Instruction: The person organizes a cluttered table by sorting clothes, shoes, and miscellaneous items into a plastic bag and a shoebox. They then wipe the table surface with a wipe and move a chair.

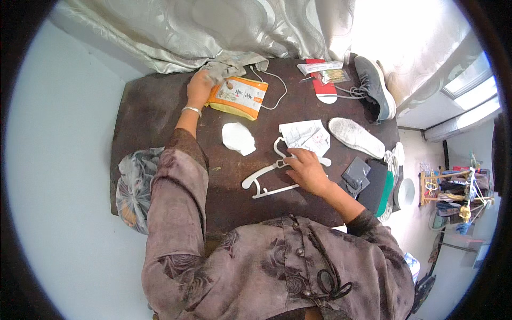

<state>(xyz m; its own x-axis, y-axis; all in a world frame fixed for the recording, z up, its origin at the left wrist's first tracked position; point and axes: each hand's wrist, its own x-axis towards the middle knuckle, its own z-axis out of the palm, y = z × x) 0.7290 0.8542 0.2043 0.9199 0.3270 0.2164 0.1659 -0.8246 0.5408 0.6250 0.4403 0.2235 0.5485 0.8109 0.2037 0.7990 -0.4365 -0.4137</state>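
At the back left of a dark wooden table (pixel 168 94), my left hand (pixel 199 89) holds a crumpled grey cloth (pixel 234 66), which hides some of the fingers. Just right of that hand lies an orange and yellow packet (pixel 238 98) bearing writing. My right hand (pixel 306 172) is over a white plastic clothes hanger (pixel 262 176), fingers apart near its neck; whether they touch it I cannot tell. Behind the hanger's hook rests a creased paper (pixel 302 134) with printing and a red stamp. A white piece of paper or tissue (pixel 239 139) lies between my hands.
A grey lace-up shoe (pixel 370 86), a white insole (pixel 356 137) and a bag of cotton swabs (pixel 333 76) sit at the right. Nearer are dark flat items (pixel 357 172). A tied plastic bag (pixel 136 192) stands at the left edge. Silvery curtains (pixel 240 28) hang behind.
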